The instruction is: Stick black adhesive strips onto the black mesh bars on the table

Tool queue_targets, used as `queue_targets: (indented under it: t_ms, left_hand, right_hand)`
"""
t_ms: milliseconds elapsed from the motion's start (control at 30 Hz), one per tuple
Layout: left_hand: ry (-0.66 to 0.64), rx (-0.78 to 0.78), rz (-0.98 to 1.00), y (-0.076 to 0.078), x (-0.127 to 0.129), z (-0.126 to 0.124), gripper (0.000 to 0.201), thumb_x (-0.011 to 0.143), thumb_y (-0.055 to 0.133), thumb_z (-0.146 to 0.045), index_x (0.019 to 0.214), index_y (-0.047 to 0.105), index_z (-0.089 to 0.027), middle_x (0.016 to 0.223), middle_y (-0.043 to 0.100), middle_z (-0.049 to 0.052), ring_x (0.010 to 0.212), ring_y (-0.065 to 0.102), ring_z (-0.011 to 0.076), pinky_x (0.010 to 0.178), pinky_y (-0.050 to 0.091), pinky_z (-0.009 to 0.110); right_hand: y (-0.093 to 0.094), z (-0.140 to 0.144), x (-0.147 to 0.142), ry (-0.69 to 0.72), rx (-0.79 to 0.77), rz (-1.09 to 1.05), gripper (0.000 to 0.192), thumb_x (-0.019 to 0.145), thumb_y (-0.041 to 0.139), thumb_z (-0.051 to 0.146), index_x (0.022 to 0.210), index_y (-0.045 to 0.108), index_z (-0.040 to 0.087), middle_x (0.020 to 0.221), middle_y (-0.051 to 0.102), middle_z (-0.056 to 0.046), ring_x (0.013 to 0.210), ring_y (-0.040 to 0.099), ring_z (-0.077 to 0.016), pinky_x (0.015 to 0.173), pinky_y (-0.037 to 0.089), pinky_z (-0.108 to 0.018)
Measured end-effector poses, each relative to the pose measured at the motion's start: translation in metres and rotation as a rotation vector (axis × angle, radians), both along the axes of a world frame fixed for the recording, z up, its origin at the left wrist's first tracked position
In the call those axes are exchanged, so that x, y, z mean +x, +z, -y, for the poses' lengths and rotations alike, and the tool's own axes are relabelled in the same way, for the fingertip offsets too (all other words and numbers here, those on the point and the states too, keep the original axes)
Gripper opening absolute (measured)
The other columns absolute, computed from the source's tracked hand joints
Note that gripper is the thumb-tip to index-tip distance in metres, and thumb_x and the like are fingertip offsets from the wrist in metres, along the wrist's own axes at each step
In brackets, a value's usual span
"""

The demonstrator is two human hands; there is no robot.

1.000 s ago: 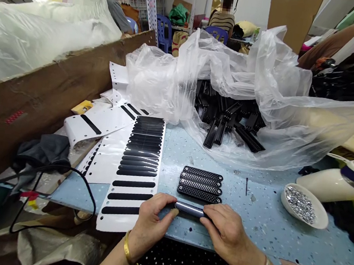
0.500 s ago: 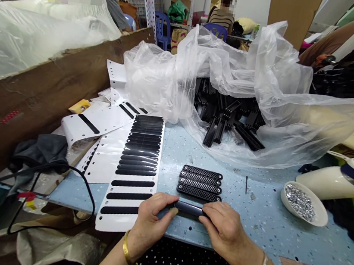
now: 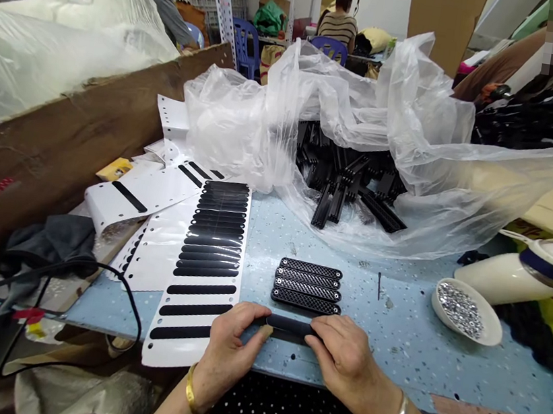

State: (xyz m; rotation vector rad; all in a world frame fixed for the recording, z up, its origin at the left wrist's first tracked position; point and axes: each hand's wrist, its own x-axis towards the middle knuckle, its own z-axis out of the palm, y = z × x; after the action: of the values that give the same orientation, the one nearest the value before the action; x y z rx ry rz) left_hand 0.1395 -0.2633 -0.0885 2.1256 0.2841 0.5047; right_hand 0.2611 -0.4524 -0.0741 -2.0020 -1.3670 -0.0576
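Right at the near edge of the tabletop (image 3: pixel 404 359), the left hand (image 3: pixel 232 344) and the right hand (image 3: pixel 346 352) have a dark bar (image 3: pixel 287 325) between them, one at each end, fingers pinching it against the thumbs. Just beyond sit four textured black pieces (image 3: pixel 307 286), side by side. Over to the left, a white sheet (image 3: pixel 175 353) of black strips juts past the near edge. Toward the right edge, a white bowl (image 3: pixel 494 336) holds small silvery pieces (image 3: pixel 459 309), and toward the far edge, clear plastic (image 3: pixel 280 119) drapes around a heap of black parts (image 3: pixel 355 183).
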Motion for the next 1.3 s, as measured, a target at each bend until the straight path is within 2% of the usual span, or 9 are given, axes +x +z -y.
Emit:
queue_targets:
  t_ms: [167, 300, 467, 667, 867, 1133, 1300]
  left_hand:
    - [-0.001, -0.005, 0.008, -0.004, -0.001, -0.001, 0.017, 0.083, 0.062, -0.017, 0.099, 0.068, -0.021, 0.090, 0.071, 0.003, 0.082, 0.067, 0.0166, 0.075, 0.056, 0.030]
    - [-0.054, -0.058, 0.049, -0.002, 0.000, -0.002, 0.019, 0.085, 0.060, -0.014, 0.100, 0.069, -0.022, 0.092, 0.072, 0.003, 0.085, 0.067, 0.0157, 0.078, 0.056, 0.029]
    - [-0.071, -0.022, 0.073, 0.001, 0.001, -0.001, 0.017, 0.085, 0.061, -0.013, 0.095, 0.071, -0.022, 0.091, 0.072, 0.003, 0.085, 0.068, 0.0165, 0.079, 0.057, 0.029]
    - [-0.070, -0.004, 0.106, -0.003, 0.002, -0.003, 0.016, 0.085, 0.062, -0.014, 0.095, 0.072, -0.022, 0.092, 0.072, 0.004, 0.087, 0.069, 0.0174, 0.079, 0.058, 0.030]
    - [-0.076, 0.001, 0.114, -0.005, 0.002, -0.004, 0.015, 0.085, 0.063, -0.014, 0.094, 0.073, -0.022, 0.092, 0.072, 0.004, 0.087, 0.069, 0.0170, 0.080, 0.058, 0.030]
    - [-0.084, 0.010, 0.109, -0.006, 0.002, -0.005, 0.015, 0.085, 0.064, -0.015, 0.093, 0.073, -0.022, 0.092, 0.072, 0.003, 0.087, 0.069, 0.0162, 0.079, 0.058, 0.028]
    - [-0.096, 0.021, 0.134, -0.008, 0.003, -0.006, 0.016, 0.085, 0.064, -0.014, 0.094, 0.073, -0.023, 0.093, 0.072, 0.003, 0.087, 0.069, 0.0151, 0.079, 0.058, 0.026]
  right_hand:
    - [-0.001, -0.001, 0.000, -0.015, 0.004, -0.035, 0.016, 0.089, 0.051, 0.008, 0.094, 0.065, 0.012, 0.084, 0.066, -0.010, 0.076, 0.061, -0.0206, 0.068, 0.051, -0.037]
    - [-0.007, 0.001, 0.003, -0.019, 0.051, -0.098, 0.014, 0.089, 0.056, 0.011, 0.097, 0.068, 0.012, 0.086, 0.068, -0.009, 0.076, 0.063, -0.0204, 0.069, 0.053, -0.036]
    - [-0.012, 0.004, 0.007, -0.012, 0.080, -0.174, 0.014, 0.089, 0.060, 0.017, 0.099, 0.070, 0.015, 0.085, 0.070, -0.008, 0.074, 0.064, -0.0181, 0.068, 0.054, -0.033]
    - [-0.014, 0.003, 0.009, -0.024, 0.145, -0.190, 0.013, 0.088, 0.062, 0.019, 0.096, 0.072, 0.016, 0.084, 0.071, -0.006, 0.072, 0.065, -0.0160, 0.066, 0.054, -0.030]
    - [-0.016, 0.006, 0.009, 0.011, 0.130, -0.146, 0.017, 0.091, 0.059, 0.018, 0.103, 0.069, 0.014, 0.088, 0.070, -0.007, 0.075, 0.064, -0.0160, 0.068, 0.054, -0.030]
    - [-0.028, 0.014, 0.006, 0.047, 0.078, -0.041, 0.026, 0.095, 0.050, 0.017, 0.120, 0.059, 0.013, 0.096, 0.066, -0.011, 0.083, 0.060, -0.0194, 0.073, 0.052, -0.037]
    - [-0.031, 0.013, 0.007, 0.053, 0.072, -0.040, 0.027, 0.095, 0.050, 0.016, 0.120, 0.058, 0.012, 0.099, 0.065, -0.010, 0.086, 0.060, -0.0195, 0.074, 0.052, -0.037]
